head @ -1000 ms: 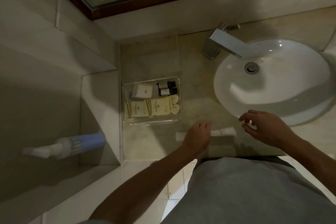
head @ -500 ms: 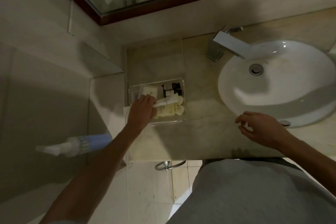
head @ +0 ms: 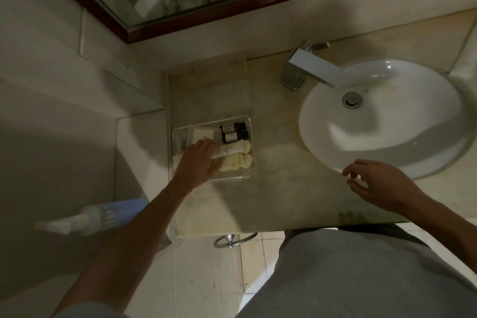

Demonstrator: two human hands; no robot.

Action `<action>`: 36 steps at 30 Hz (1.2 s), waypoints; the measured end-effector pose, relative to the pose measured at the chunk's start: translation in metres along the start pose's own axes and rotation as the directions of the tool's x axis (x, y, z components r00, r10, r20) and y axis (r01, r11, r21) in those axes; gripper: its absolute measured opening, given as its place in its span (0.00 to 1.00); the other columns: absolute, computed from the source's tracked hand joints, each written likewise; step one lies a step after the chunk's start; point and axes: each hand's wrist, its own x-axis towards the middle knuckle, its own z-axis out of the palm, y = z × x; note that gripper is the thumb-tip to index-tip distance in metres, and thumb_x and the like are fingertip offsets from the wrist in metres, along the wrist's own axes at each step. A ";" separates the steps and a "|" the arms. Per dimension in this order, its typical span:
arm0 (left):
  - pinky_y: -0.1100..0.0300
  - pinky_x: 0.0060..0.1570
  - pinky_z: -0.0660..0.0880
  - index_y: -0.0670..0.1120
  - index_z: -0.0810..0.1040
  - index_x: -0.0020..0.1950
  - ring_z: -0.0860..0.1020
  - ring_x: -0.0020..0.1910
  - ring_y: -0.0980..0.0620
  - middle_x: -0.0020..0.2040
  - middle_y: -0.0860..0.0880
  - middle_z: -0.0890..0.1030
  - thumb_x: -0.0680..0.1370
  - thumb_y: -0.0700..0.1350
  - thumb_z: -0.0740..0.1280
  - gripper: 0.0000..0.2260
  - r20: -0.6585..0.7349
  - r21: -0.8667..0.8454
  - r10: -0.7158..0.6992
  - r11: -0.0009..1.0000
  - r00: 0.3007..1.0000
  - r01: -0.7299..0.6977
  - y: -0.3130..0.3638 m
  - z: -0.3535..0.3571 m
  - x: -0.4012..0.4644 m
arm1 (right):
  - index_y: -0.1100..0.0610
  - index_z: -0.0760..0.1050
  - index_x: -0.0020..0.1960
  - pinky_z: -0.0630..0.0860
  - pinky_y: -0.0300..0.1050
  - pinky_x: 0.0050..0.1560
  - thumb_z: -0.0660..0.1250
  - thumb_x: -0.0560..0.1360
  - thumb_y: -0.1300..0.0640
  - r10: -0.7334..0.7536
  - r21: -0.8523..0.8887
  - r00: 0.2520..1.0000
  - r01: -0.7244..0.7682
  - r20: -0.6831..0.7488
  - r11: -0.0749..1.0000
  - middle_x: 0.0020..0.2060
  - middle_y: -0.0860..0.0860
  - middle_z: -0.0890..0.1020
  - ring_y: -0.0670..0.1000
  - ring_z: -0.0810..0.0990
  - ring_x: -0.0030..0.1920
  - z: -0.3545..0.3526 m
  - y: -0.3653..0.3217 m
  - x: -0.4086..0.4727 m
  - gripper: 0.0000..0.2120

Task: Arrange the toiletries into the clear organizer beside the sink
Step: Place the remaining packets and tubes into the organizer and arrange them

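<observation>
Worktop (head: 284, 188): pale stone, running under a wood-framed mirror (head: 232, 5).
Sink (head: 382, 121): white round basin at the right, square chrome tap (head: 309, 70) at its back edge.
Organizer (head: 247, 152): clear tray on the worktop, left of the sink and apart from it. It holds two dark bottles (head: 232, 133) at the back right, a white box (head: 204, 134) at the back left, and pale yellow tubes (head: 237, 161) in front.
Left hand (head: 198, 162): inside the organizer, fingers (head: 215, 148) closed around one end of a white tube (head: 232, 150), which lies across the yellow tubes.
Right hand (head: 379, 183): over the worktop's front edge beside the sink, fingers loosely spread, holding nothing.
</observation>
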 end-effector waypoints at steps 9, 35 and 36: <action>0.51 0.54 0.73 0.44 0.76 0.59 0.76 0.55 0.42 0.57 0.45 0.77 0.78 0.60 0.59 0.22 -0.035 -0.020 -0.192 0.981 0.981 0.192 -0.007 -0.006 0.010 | 0.47 0.78 0.53 0.75 0.45 0.44 0.66 0.73 0.50 0.117 0.046 0.993 -0.117 0.004 0.992 0.47 0.45 0.80 0.50 0.80 0.47 -0.006 0.038 -0.018 0.09; 0.37 0.47 0.74 0.39 0.75 0.64 0.78 0.53 0.32 0.64 0.36 0.73 0.75 0.58 0.56 0.29 -0.255 -0.040 -0.383 0.922 0.888 0.386 0.233 -0.039 0.044 | 0.58 0.64 0.70 0.69 0.56 0.63 0.65 0.75 0.60 -0.028 -0.670 0.989 -0.079 -0.148 0.738 0.70 0.58 0.67 0.61 0.67 0.67 -0.220 0.397 0.187 0.24; 0.37 0.47 0.74 0.38 0.75 0.64 0.78 0.53 0.32 0.63 0.35 0.73 0.75 0.58 0.56 0.28 -0.243 -0.041 -0.370 0.928 0.897 0.371 0.235 -0.035 0.043 | 0.58 0.65 0.69 0.68 0.56 0.63 0.64 0.76 0.57 -0.033 -0.692 0.989 -0.077 -0.144 0.718 0.69 0.58 0.68 0.61 0.68 0.66 -0.219 0.399 0.185 0.23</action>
